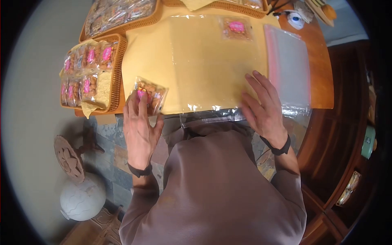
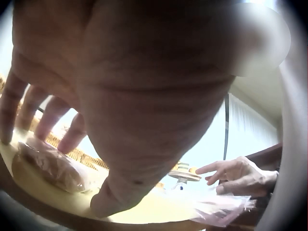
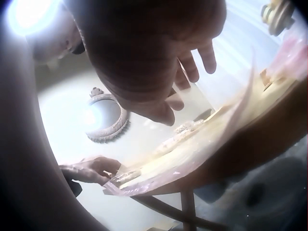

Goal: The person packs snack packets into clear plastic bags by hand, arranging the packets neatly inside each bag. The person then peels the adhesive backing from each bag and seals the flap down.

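A small clear packet of brown snack pieces with a pink label (image 1: 157, 98) lies at the near left of the yellow table covering. My left hand (image 1: 141, 126) rests its fingers on it; in the left wrist view the fingers reach down to the packet (image 2: 57, 168) from one side, the thumb apart on the other. A large transparent plastic bag (image 1: 212, 77) is spread flat in the middle, its near end hanging over the table edge. Over the bag's right side hovers my right hand (image 1: 263, 106), fingers spread and holding nothing. Another pink-labelled packet (image 1: 237, 27) shows at the bag's far right corner.
On the left, a wicker basket (image 1: 119, 71) holds several similar packets. More wicker trays (image 1: 141, 24) stand along the far edge. A stack of pink-edged clear bags (image 1: 288, 69) lies at the right. Dark wooden shelving (image 1: 326, 151) stands beyond it.
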Demonstrator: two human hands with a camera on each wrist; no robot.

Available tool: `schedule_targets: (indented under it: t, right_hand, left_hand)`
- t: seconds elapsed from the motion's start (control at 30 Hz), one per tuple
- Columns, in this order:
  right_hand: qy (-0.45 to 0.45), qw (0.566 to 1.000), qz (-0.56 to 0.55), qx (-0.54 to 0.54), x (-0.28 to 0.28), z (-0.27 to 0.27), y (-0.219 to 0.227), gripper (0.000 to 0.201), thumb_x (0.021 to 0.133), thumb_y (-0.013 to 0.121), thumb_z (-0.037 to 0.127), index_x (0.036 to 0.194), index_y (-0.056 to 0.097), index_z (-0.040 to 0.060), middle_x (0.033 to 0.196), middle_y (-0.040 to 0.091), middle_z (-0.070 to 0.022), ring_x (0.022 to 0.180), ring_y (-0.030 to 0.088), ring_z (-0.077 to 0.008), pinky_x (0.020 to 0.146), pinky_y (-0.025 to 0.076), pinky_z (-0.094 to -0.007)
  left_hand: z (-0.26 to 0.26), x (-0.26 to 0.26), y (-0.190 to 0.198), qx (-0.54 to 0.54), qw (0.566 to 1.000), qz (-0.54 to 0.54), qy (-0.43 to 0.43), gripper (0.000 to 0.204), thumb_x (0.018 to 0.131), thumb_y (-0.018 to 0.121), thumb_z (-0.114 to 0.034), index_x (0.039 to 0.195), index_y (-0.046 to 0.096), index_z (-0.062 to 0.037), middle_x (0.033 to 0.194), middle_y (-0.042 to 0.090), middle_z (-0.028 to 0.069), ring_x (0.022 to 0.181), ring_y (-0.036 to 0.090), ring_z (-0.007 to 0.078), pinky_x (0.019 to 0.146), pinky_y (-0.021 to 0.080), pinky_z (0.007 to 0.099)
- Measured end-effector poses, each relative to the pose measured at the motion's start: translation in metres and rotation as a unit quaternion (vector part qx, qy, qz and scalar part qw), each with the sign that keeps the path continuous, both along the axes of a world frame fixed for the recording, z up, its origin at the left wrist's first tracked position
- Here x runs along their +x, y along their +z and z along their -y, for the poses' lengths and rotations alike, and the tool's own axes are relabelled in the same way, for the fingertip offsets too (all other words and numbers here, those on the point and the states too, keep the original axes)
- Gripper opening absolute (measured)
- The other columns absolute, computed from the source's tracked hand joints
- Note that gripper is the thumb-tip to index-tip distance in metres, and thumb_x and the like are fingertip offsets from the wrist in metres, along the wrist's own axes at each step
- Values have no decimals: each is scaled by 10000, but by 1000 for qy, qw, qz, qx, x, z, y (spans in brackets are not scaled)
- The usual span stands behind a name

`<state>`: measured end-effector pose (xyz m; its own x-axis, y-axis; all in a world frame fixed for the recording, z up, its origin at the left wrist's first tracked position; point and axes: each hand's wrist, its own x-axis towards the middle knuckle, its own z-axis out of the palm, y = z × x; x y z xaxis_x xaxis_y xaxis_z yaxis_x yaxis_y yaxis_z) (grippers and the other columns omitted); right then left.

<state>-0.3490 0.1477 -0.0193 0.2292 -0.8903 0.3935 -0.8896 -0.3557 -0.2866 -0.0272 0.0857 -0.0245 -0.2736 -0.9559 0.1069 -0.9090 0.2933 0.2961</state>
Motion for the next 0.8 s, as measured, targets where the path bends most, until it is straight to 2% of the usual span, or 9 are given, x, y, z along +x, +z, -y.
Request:
schedule_targets:
  t: [0.2, 0.3, 0.33, 0.4, 0.47, 0.57, 0.6, 0.67, 0.8]
  right_hand:
    - [-2, 993, 98, -69, 4, 14, -1, 129, 765, 789, 32, 861, 716, -14, 1254, 681, -161, 1225, 624, -387, 934, 551, -458]
    - [1, 988, 125, -91, 7, 22, -1, 110, 771, 786, 16, 847, 710, -11, 1211, 695, -150, 1170, 653, -374, 889, 570, -444]
    - [3, 987, 126, -101, 8, 24, -1, 104, 774, 785, 11, 842, 708, -9, 1197, 698, -145, 1148, 661, -368, 870, 576, -437]
    - [7, 986, 133, -101, 12, 26, -1, 106, 772, 787, 11, 839, 707, -7, 1194, 700, -142, 1137, 663, -364, 864, 577, -434]
    - [10, 985, 139, -102, 14, 28, -1, 108, 770, 790, 11, 837, 707, -5, 1190, 701, -138, 1125, 664, -359, 858, 578, -431]
    - [18, 984, 142, -104, 16, 31, -2, 109, 771, 792, 13, 842, 710, -2, 1173, 708, -133, 1098, 670, -349, 846, 579, -423]
    - [19, 982, 153, -106, 17, 32, -2, 110, 774, 791, 14, 846, 711, -3, 1154, 714, -131, 1082, 675, -345, 839, 580, -420]
    - [24, 980, 166, -107, 18, 35, -3, 110, 776, 791, 15, 850, 712, -4, 1134, 720, -129, 1065, 680, -341, 831, 581, -417]
    - [24, 975, 190, -110, 21, 39, -4, 110, 779, 790, 16, 854, 713, -5, 1095, 728, -129, 1031, 689, -339, 814, 582, -414]
  left_hand:
    - [-5, 13, -18, -30, 996, -54, -66, 428, 798, 691, -52, 1217, 640, 18, 1388, 585, 222, 1265, 580, 412, 1002, 526, 483]
    - [-1, 15, -21, -131, 982, -130, -34, 260, 820, 678, 6, 1078, 703, 31, 1188, 712, 196, 1061, 710, 349, 897, 581, 415]
    - [-2, 16, -19, -132, 982, -129, -35, 260, 820, 678, 6, 1078, 703, 31, 1188, 712, 196, 1061, 710, 349, 897, 581, 415]
    - [-7, 18, -15, -161, 967, -193, 35, 243, 881, 652, 10, 1111, 728, 28, 1118, 751, 186, 1001, 728, 252, 914, 560, 345]
    - [-8, 19, -6, -199, 959, -200, 32, 236, 907, 641, 16, 1124, 723, 57, 1085, 758, 203, 962, 736, 253, 900, 565, 344]
    - [-18, 13, 26, -283, 928, -234, -60, 163, 921, 680, 2, 1047, 692, 104, 1045, 742, 268, 965, 749, 399, 842, 613, 452]
    - [-23, 9, 36, -282, 929, -234, -60, 163, 921, 680, 2, 1047, 692, 104, 1045, 742, 268, 965, 749, 399, 842, 613, 452]
    - [-33, 1, 50, -219, 893, -263, -292, 131, 924, 680, -6, 998, 700, 101, 1008, 738, 259, 963, 753, 371, 793, 635, 447]
    - [-37, -39, 44, -176, 892, -180, -375, 109, 861, 735, 9, 930, 704, 88, 1001, 728, 229, 935, 752, 326, 748, 647, 394]
